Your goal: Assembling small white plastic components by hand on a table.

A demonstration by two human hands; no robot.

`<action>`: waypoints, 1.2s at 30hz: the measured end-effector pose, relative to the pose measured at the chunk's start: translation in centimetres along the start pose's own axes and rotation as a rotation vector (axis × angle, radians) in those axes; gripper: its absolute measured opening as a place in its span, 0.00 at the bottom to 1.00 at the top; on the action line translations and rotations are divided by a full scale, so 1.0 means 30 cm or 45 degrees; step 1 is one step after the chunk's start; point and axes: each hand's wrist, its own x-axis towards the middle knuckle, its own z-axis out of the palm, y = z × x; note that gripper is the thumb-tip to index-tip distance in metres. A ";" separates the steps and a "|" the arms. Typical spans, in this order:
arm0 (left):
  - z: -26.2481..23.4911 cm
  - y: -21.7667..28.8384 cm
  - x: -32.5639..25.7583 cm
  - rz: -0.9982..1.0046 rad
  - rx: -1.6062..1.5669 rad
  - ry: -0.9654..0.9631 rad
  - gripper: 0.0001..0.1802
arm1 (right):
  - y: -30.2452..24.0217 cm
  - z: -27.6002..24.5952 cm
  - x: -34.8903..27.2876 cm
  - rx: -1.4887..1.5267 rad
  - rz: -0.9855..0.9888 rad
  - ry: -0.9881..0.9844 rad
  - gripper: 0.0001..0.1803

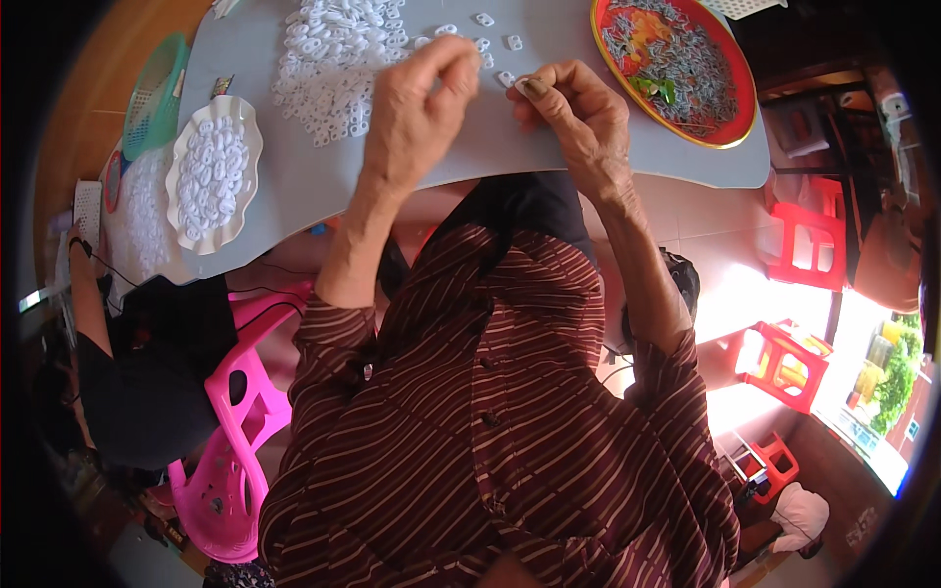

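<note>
My right hand (586, 122) is closed in a pinch over the grey table (676, 162), thumb against forefinger. A small white plastic piece (521, 84) shows at its fingertips. My left hand (421, 110) hovers just left of it, fingers curled together; whatever they hold, if anything, is hidden. Several loose white plastic pieces (515, 42) with holes lie beyond the hands. A large heap of such pieces (328, 59) spreads behind my left hand. To the right, a round red tray (613, 73) with a gold rim holds many small grey metal parts (701, 73).
A white wavy-edged dish (253, 176) full of white pieces stands at the left, near a green basket (162, 83). Another person's arm (88, 299) reaches in at far left, beside a pink chair (240, 421). Red stools (809, 240) stand on the floor at right.
</note>
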 end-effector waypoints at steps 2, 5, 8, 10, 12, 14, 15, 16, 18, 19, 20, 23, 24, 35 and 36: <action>-0.051 -0.040 0.068 0.002 0.338 0.031 0.07 | 0.003 -0.012 -0.002 0.021 -0.015 -0.025 0.08; -0.114 -0.157 0.175 0.430 0.715 -0.060 0.06 | 0.010 -0.009 -0.001 0.004 -0.047 -0.069 0.07; -0.129 -0.196 0.212 0.282 0.957 -0.434 0.07 | 0.016 -0.006 -0.005 -0.016 -0.077 -0.062 0.07; -0.114 -0.200 0.215 0.321 0.924 -0.428 0.06 | 0.019 -0.004 -0.001 -0.001 -0.089 -0.047 0.07; -0.103 -0.210 0.218 0.355 0.886 -0.421 0.05 | 0.019 -0.003 -0.002 -0.044 -0.074 -0.057 0.08; -0.103 -0.220 0.235 0.483 0.884 -0.448 0.06 | 0.017 -0.005 -0.002 -0.043 -0.072 -0.048 0.08; -0.098 -0.213 0.230 0.485 0.880 -0.451 0.06 | 0.016 -0.005 -0.001 -0.041 -0.071 -0.043 0.08; -0.094 -0.203 0.215 0.389 0.753 -0.403 0.07 | 0.016 -0.005 0.001 -0.044 -0.069 -0.039 0.08; -0.076 -0.135 0.183 0.298 0.613 -0.368 0.07 | 0.021 -0.009 -0.002 0.078 -0.089 -0.010 0.08; -0.066 -0.087 0.162 0.082 0.297 -0.373 0.07 | 0.026 -0.011 -0.002 0.072 -0.084 0.004 0.08; -0.063 -0.055 0.144 -0.137 -0.012 -0.362 0.07 | 0.027 -0.007 0.001 0.130 -0.097 0.016 0.09; -0.042 -0.053 0.100 -0.328 -0.378 -0.463 0.11 | 0.020 -0.004 0.001 0.178 -0.106 0.018 0.12; -0.043 -0.050 0.095 -0.332 -0.381 -0.460 0.11 | 0.018 -0.002 0.000 0.175 -0.105 0.006 0.14; -0.040 -0.048 0.100 -0.483 -0.549 -0.626 0.11 | 0.014 -0.004 -0.004 0.026 -0.080 -0.084 0.17; -0.040 -0.049 0.101 -0.483 -0.550 -0.624 0.11 | 0.017 -0.005 -0.004 0.001 -0.083 -0.081 0.17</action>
